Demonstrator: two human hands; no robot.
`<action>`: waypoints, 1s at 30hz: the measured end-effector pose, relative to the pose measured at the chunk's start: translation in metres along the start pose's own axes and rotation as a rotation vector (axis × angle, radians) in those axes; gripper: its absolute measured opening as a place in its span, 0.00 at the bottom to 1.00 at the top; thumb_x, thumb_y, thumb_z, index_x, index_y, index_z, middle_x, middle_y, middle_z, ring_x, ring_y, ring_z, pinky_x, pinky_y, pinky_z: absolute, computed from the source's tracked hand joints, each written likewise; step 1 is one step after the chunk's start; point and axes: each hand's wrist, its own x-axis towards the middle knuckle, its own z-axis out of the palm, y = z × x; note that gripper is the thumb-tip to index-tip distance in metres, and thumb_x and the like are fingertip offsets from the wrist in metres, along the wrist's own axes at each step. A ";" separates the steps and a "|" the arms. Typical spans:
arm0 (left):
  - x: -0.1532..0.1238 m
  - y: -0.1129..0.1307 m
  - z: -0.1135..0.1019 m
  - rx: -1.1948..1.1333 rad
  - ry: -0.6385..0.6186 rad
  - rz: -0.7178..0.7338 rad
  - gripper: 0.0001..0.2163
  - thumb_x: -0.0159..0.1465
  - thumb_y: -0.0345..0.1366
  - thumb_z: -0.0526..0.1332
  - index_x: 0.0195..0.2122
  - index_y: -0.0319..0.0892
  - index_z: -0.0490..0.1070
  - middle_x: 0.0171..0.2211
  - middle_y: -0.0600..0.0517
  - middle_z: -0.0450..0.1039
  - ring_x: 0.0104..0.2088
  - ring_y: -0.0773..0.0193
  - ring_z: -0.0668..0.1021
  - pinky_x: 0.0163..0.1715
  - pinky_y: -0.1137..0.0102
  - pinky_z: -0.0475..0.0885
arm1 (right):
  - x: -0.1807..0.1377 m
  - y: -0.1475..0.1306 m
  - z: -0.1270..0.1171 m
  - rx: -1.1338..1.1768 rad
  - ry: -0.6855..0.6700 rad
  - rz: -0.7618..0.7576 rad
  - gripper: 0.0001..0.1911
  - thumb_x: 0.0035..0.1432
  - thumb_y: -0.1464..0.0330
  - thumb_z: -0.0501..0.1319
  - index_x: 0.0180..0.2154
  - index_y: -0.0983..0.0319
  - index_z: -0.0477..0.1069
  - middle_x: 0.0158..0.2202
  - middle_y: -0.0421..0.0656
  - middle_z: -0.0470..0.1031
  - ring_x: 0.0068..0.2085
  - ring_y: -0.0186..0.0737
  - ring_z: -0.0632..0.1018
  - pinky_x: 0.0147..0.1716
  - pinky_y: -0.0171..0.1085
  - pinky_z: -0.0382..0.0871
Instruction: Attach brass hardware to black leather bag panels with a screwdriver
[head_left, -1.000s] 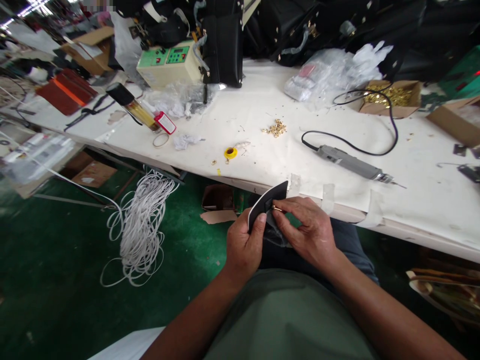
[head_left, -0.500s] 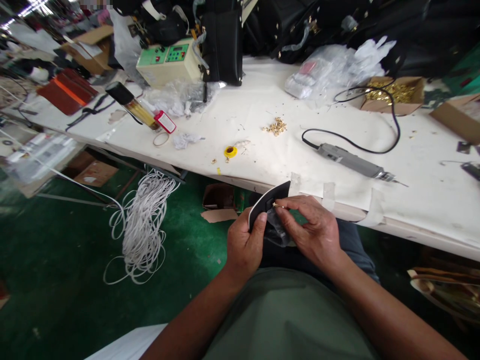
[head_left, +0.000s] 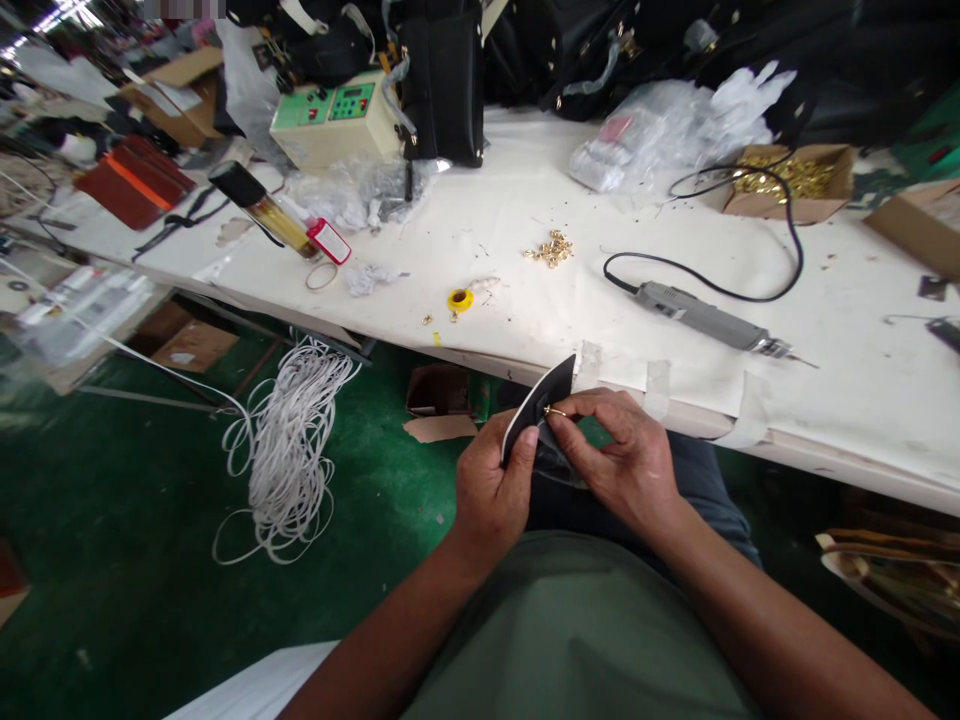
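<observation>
My left hand [head_left: 491, 490] grips a curved black leather piece [head_left: 541, 403] with a pale edge, held upright over my lap below the table's front edge. My right hand [head_left: 622, 455] pinches a small gold metal fitting [head_left: 553, 411] against the face of that piece. A bit of clear plastic wrap hangs under the leather between my hands. Both hands have their fingers closed.
On the white table [head_left: 525, 250] lie a grey electric screwdriver [head_left: 705, 320] with a black cord, a pile of gold fittings [head_left: 551, 250], a yellow tape roll [head_left: 460, 300], a cardboard box of gold parts [head_left: 795, 180] and a green control box [head_left: 334, 120]. White cord [head_left: 289, 450] is coiled on the green floor.
The leather piece has turned more edge-on and tilted up slightly. My right fingers have shifted a little on the gold fitting. The view has barely moved.
</observation>
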 end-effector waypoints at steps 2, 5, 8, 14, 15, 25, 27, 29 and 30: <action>-0.001 0.000 0.000 0.001 -0.003 0.012 0.11 0.71 0.41 0.60 0.46 0.44 0.80 0.39 0.50 0.82 0.38 0.61 0.80 0.42 0.69 0.73 | 0.000 -0.001 0.000 -0.026 0.009 -0.041 0.03 0.65 0.70 0.64 0.36 0.57 0.75 0.35 0.40 0.82 0.37 0.42 0.81 0.42 0.45 0.69; -0.001 0.000 0.001 0.011 -0.016 0.028 0.11 0.72 0.40 0.59 0.47 0.45 0.80 0.40 0.50 0.82 0.39 0.61 0.80 0.43 0.69 0.73 | 0.000 -0.001 0.000 -0.069 0.032 -0.094 0.03 0.65 0.71 0.65 0.36 0.57 0.74 0.35 0.40 0.82 0.36 0.41 0.81 0.41 0.45 0.69; -0.002 0.000 0.001 0.010 -0.029 0.030 0.11 0.72 0.40 0.59 0.49 0.45 0.79 0.42 0.50 0.82 0.41 0.61 0.81 0.45 0.69 0.73 | -0.001 0.002 -0.001 -0.105 0.021 -0.136 0.02 0.65 0.71 0.64 0.38 0.57 0.75 0.36 0.41 0.82 0.37 0.41 0.81 0.41 0.45 0.69; -0.003 0.001 0.002 -0.015 -0.051 -0.023 0.11 0.72 0.41 0.59 0.46 0.44 0.80 0.40 0.51 0.82 0.39 0.61 0.81 0.43 0.70 0.73 | -0.003 0.008 -0.004 -0.124 -0.008 -0.198 0.04 0.64 0.71 0.65 0.40 0.57 0.75 0.38 0.42 0.83 0.39 0.42 0.82 0.41 0.45 0.70; -0.003 0.001 0.002 -0.030 -0.058 -0.043 0.11 0.72 0.42 0.60 0.46 0.44 0.79 0.40 0.52 0.82 0.39 0.62 0.81 0.43 0.71 0.73 | -0.002 0.008 -0.005 -0.123 -0.005 -0.200 0.04 0.63 0.72 0.65 0.40 0.57 0.75 0.38 0.42 0.83 0.38 0.42 0.82 0.41 0.45 0.70; -0.007 -0.002 0.006 0.025 -0.071 0.072 0.11 0.72 0.37 0.59 0.51 0.46 0.78 0.44 0.51 0.82 0.43 0.60 0.81 0.46 0.69 0.73 | -0.002 0.001 -0.006 -0.049 -0.007 -0.073 0.03 0.64 0.71 0.66 0.36 0.58 0.76 0.33 0.38 0.81 0.35 0.39 0.80 0.40 0.43 0.70; -0.007 -0.004 0.007 0.048 -0.081 0.138 0.12 0.72 0.35 0.58 0.53 0.47 0.77 0.46 0.50 0.81 0.45 0.60 0.81 0.48 0.68 0.72 | -0.002 0.004 -0.006 -0.024 -0.004 -0.064 0.03 0.65 0.71 0.65 0.36 0.58 0.76 0.34 0.39 0.82 0.35 0.39 0.81 0.41 0.42 0.70; -0.006 -0.005 0.008 0.055 -0.091 0.187 0.13 0.72 0.34 0.58 0.55 0.47 0.76 0.49 0.49 0.80 0.48 0.60 0.80 0.51 0.68 0.72 | -0.003 0.007 -0.006 -0.023 -0.005 -0.069 0.03 0.65 0.71 0.65 0.37 0.58 0.77 0.35 0.40 0.82 0.36 0.40 0.81 0.41 0.43 0.70; -0.005 -0.006 0.009 0.056 -0.095 0.200 0.13 0.72 0.33 0.57 0.56 0.47 0.75 0.50 0.49 0.80 0.50 0.60 0.80 0.52 0.68 0.72 | -0.003 0.009 -0.006 -0.037 -0.013 -0.077 0.03 0.66 0.70 0.65 0.38 0.58 0.77 0.35 0.40 0.83 0.37 0.40 0.81 0.41 0.43 0.70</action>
